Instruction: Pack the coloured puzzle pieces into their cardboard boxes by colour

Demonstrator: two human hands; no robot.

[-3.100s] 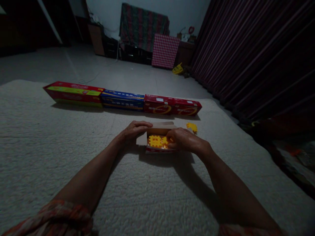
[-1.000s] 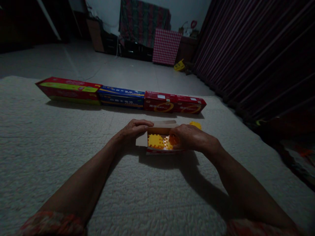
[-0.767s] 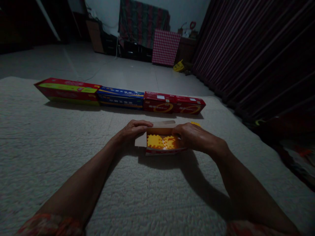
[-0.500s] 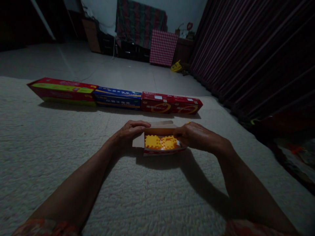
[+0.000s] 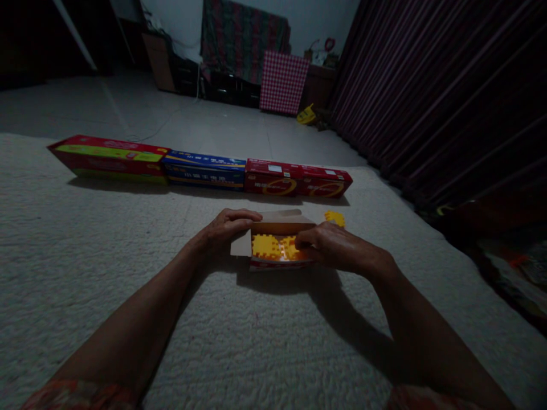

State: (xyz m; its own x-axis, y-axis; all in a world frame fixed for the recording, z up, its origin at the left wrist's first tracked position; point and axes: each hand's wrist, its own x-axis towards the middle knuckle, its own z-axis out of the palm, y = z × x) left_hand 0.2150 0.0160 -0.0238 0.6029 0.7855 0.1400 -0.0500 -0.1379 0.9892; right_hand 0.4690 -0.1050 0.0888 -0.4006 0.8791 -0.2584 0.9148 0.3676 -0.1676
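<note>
A small open cardboard box [image 5: 277, 223] lies on the white textured mat [image 5: 106, 256] in front of me. Inside it lie yellow interlocking puzzle pieces [image 5: 265, 246]. My left hand [image 5: 225, 228] grips the box's left end with curled fingers. My right hand [image 5: 331, 248] rests over the box's right side, its fingertips pressing on the pieces inside. One loose yellow piece [image 5: 334, 217] lies on the mat just beyond my right hand.
A row of closed boxes lines the mat's far edge: a long red-and-green one [image 5: 106, 156], a blue one [image 5: 207, 170], two red ones [image 5: 299, 179]. Dark striped curtains [image 5: 448, 97] hang at the right. Furniture and a checked panel [image 5: 282, 82] stand far back.
My right hand slid left and down into the box onto the pieces, uncovering the loose yellow piece behind it. My left hand kept its hold on the box.
</note>
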